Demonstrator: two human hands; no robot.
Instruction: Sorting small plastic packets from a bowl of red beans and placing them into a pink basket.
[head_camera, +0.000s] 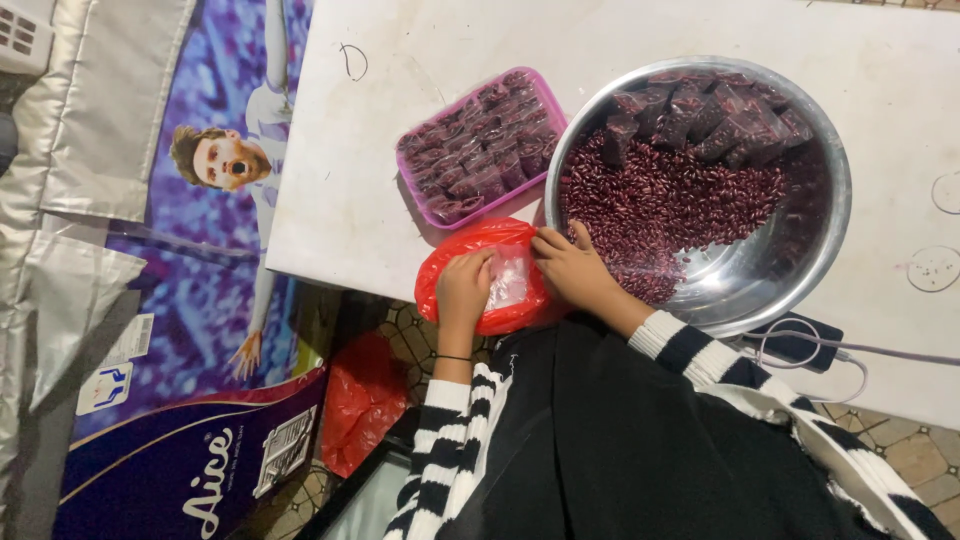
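Head camera, single view: you look steeply down, close over your lap, at the white table (400, 130) edge ahead.

The red bag (478, 275) lies partly hidden under both hands.

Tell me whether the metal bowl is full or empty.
Partly full. The metal bowl holds loose red beans on its left side and filled small packets at the top; bare metal shows at the lower right.

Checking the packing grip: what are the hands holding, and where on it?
Both hands, left hand and right hand, pinch a small clear plastic bag by its opposite side edges, over a red bag.
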